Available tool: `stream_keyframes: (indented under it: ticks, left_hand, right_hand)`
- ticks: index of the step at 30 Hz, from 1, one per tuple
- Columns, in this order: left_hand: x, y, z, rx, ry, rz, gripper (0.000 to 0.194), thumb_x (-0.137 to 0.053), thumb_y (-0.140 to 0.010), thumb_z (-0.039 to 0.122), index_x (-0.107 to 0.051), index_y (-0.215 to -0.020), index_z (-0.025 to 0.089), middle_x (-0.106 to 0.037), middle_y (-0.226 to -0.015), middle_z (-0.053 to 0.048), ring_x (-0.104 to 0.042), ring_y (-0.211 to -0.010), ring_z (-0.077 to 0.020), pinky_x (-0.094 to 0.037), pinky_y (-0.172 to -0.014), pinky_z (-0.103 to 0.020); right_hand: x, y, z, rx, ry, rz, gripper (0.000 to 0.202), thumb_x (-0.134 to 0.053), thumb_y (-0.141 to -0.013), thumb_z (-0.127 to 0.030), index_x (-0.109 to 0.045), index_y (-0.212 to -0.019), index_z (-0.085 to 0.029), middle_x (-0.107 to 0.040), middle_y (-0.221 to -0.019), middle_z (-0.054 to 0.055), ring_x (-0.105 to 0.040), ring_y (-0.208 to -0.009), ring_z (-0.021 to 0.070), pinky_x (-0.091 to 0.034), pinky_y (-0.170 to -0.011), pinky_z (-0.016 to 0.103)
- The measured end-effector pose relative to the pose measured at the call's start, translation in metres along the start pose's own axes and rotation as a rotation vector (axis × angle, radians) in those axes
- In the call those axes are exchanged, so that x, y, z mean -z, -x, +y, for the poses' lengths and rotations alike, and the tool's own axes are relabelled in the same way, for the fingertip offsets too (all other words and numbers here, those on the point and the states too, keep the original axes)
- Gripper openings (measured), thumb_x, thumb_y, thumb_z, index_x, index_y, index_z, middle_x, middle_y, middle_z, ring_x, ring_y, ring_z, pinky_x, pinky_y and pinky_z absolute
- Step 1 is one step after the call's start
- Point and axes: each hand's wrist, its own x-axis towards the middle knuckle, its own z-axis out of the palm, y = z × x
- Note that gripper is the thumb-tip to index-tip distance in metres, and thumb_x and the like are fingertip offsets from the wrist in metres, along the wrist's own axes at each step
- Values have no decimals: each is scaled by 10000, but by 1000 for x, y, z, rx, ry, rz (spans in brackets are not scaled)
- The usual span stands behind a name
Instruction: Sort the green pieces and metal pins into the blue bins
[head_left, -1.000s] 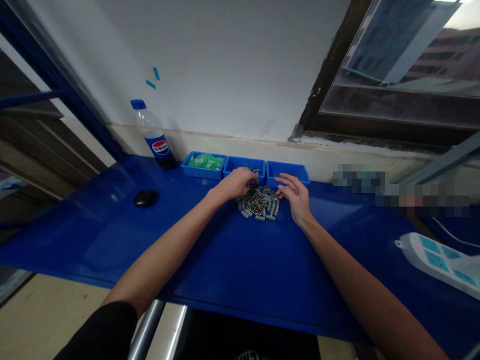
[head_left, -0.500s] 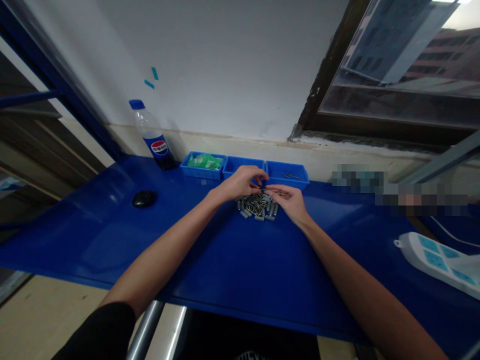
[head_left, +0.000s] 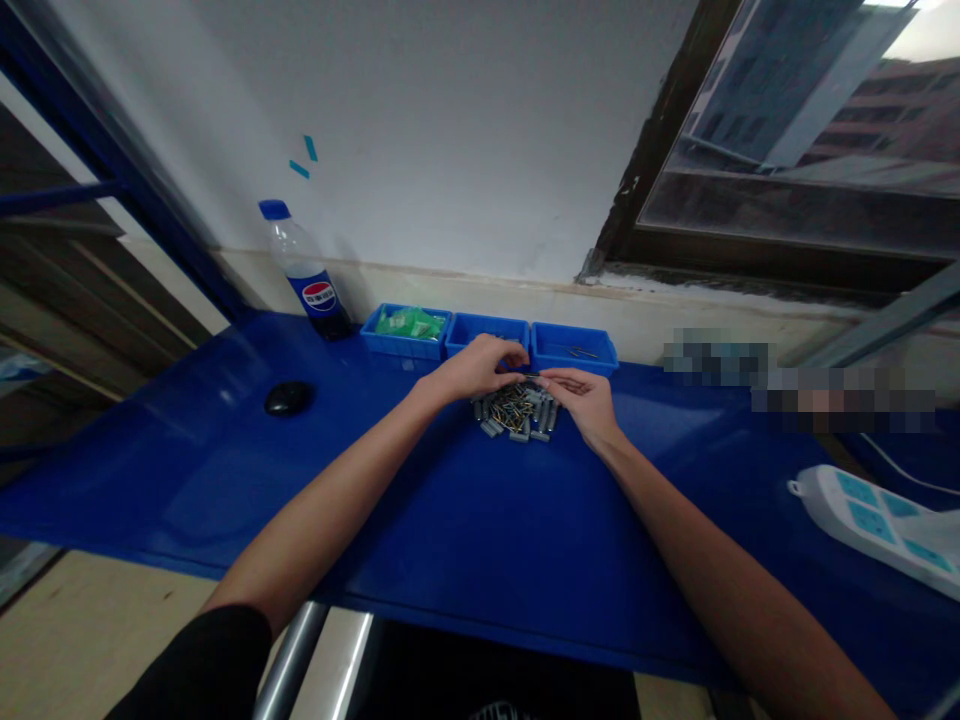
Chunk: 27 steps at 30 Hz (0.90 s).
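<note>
Since a second earlier, my right hand (head_left: 589,402) had come inward from the right side of the pile (head_left: 512,410), and its tips now met those of my left hand (head_left: 480,368) above the pile's far edge. Between them sat a slim dark piece (head_left: 531,376), lying roughly level. My right thumb and forefinger were pinched on its right end. My left thumb reached the other end, with the forefinger arched up and away; I couldn't tell whether that hand gripped it too.

Under my fingers the pile was a tangle of thin pins, some golden, some silvery, with stubby grey cylinders strewn round its near and right edges. Just behind it stood three blue trays in a row: the left tray (head_left: 405,347) had green packets in it, the middle tray (head_left: 487,322) was partly hidden by my left hand, and the right tray (head_left: 574,335) held a few thin pins.

All this was on a glossy blue table (head_left: 480,530) against a pale wall (head_left: 465,150). Off to the left were a cola bottle (head_left: 316,292) and a black mouse (head_left: 289,398); to the right, a white power strip (head_left: 862,508) and, higher, a dark-framed window (head_left: 750,220).
</note>
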Motion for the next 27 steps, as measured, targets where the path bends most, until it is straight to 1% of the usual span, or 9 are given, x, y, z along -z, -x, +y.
stream_keyframes:
  ticks: [1, 2, 4, 7, 9, 14, 20, 23, 27]
  left_hand:
    - [2, 1, -3, 14, -95, -47, 204, -668, -887, 164, -758, -1067, 135, -778, -1048, -107, -725, -960, -204, -565, -899, -336]
    - [4, 2, -6, 31, -169, -101, 230, -640, -883, 121, -768, -1073, 143, -784, -1063, -104, -726, -980, -209, -549, -919, -334]
    - [6, 5, -11, 71, -274, -195, 327, -612, -848, 54, -775, -1112, 158, -787, -1093, -103, -724, -1015, -216, -531, -929, -321]
    - [5, 8, -14, 104, -353, -256, 421, -614, -797, 24, -768, -1162, 166, -784, -1104, -114, -718, -1042, -231, -523, -908, -310]
    - [3, 8, -13, 109, -374, -249, 411, -605, -790, 27, -771, -1141, 162, -782, -1080, -121, -717, -1029, -237, -521, -875, -308]
    - [-2, 7, -13, 109, -364, -189, 367, -556, -775, 22, -772, -1050, 134, -770, -1016, -133, -715, -934, -229, -506, -785, -301]
    - [-1, 6, -16, 107, -333, -64, 395, -567, -698, 11, -773, -1008, 142, -760, -894, -98, -692, -796, -206, -491, -736, -300]
    - [2, 4, -13, 89, -218, -22, 383, -579, -700, 11, -767, -1006, 142, -767, -884, -76, -690, -766, -176, -497, -720, -274]
    - [5, 2, -6, 13, -43, 9, 326, -581, -762, 25, -760, -1014, 127, -779, -950, -77, -700, -812, -154, -520, -762, -258]
  right_hand:
    - [1, -1, 1, 11, 6, 56, 320, -886, -669, -452, -816, -856, -202, -812, -855, 81, -749, -755, 241, -611, -729, 386]
    - [1, -1, 1, 23, 11, 112, 342, -877, -680, -454, -814, -896, -196, -815, -900, 93, -748, -764, 243, -611, -713, 385]
    - [4, -3, 2, 48, 23, 188, 429, -852, -712, -459, -796, -1043, -193, -807, -1051, 120, -744, -778, 240, -608, -673, 380]
    - [7, -3, 3, 80, 62, 195, 565, -812, -758, -452, -716, -1263, -218, -750, -1253, 140, -728, -758, 214, -600, -640, 373]
    - [8, -3, 3, 86, 76, 181, 574, -795, -776, -444, -692, -1298, -228, -741, -1275, 139, -709, -713, 193, -595, -631, 369]
    - [6, -1, 2, 95, 44, 162, 486, -798, -769, -416, -714, -1202, -210, -768, -1196, 136, -668, -639, 166, -556, -580, 338]
    - [6, -2, 0, 76, 41, 137, 446, -801, -768, -422, -718, -1149, -205, -782, -1117, 128, -669, -647, 174, -531, -568, 324]
    - [5, -1, 0, 59, 54, 123, 423, -794, -773, -451, -722, -1110, -205, -792, -1009, 105, -670, -654, 179, -524, -568, 313]
    - [3, 0, -1, 49, 61, 90, 409, -800, -761, -461, -724, -1068, -202, -783, -894, 74, -655, -626, 168, -521, -574, 303]
